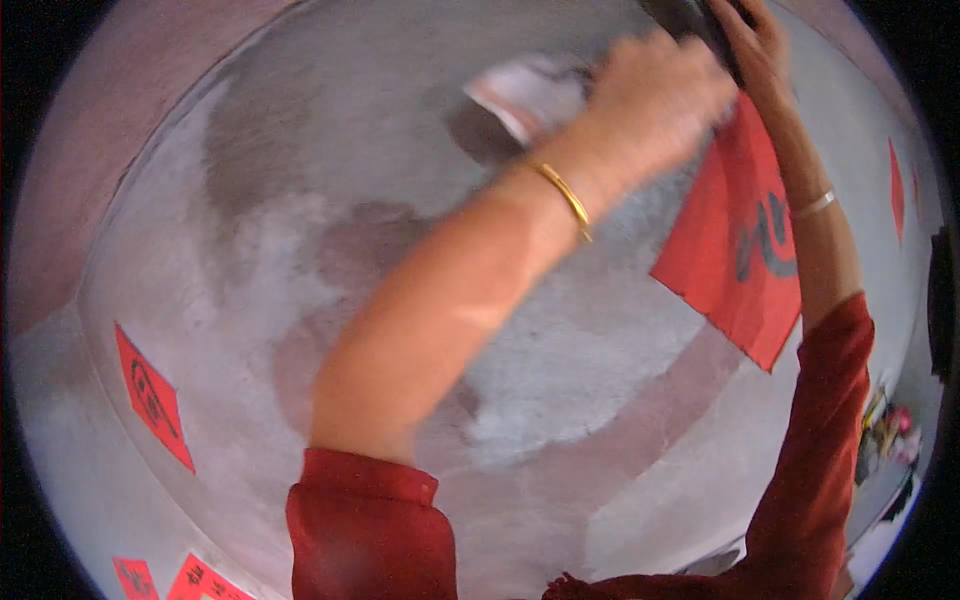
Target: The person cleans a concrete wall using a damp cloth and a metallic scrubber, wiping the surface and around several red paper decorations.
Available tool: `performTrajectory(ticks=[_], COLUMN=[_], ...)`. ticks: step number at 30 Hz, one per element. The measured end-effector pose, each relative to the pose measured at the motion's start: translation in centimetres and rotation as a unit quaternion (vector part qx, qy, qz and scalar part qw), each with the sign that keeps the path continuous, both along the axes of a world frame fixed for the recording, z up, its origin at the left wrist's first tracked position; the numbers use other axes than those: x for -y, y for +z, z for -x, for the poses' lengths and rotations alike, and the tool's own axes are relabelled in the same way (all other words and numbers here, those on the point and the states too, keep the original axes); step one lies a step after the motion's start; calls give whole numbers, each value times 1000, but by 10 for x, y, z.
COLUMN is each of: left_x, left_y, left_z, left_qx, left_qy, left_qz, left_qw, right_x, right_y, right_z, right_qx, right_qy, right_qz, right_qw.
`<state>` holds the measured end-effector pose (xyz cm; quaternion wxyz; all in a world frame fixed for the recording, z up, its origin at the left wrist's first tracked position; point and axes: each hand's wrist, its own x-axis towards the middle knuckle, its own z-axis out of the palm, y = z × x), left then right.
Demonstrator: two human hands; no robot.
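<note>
Both arms reach up across a mottled grey surface (525, 390). My left hand (660, 97), blurred, has its fingers curled, a gold bangle at the wrist. Beside it lies a blurred whitish and reddish piece (532, 90); whether the hand holds it cannot be told. My right hand (757, 45), at the top right with a silver bangle on the wrist, is beside a dark object (682, 19) cut off by the picture's rim. Below both hands hangs a red paper sheet (727, 240) with black brush marks, partly covered by the right forearm. Its grip is not clear.
A red paper diamond (154, 397) with a black brushed character is at the left. More red papers with black writing (202, 581) are at the lower left. Another narrow red paper (897, 191) shows at the right, above colourful flowers (892, 435).
</note>
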<state>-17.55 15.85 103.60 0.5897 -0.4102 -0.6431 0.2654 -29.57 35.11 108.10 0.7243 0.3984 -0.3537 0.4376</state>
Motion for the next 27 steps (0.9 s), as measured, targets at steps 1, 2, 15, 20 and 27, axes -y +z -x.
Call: performTrajectory(ticks=[1,2,15,20,27], left_x=[12,33,291,443,281], left_y=[-16,-28,79,82,60], left_z=[6,0,-174,-250,-181], left_qx=[-58,-57,-160,-288,-225], left_qy=[-100,-106,105,169,170], left_qz=[14,13,-279,-420,-376], left_qw=[993,993,941,844,883], right_x=[9,21,112,120,121], right_y=[-4,-6,34,52,34], right_z=[-9,-17,-77,-70,-60], right_qx=[27,50,-128,-135,-106], right_qy=[0,-44,-231,-272,-182], right_qz=[20,-2,-143,-163,-107], right_qw=[999,998,954,939,972])
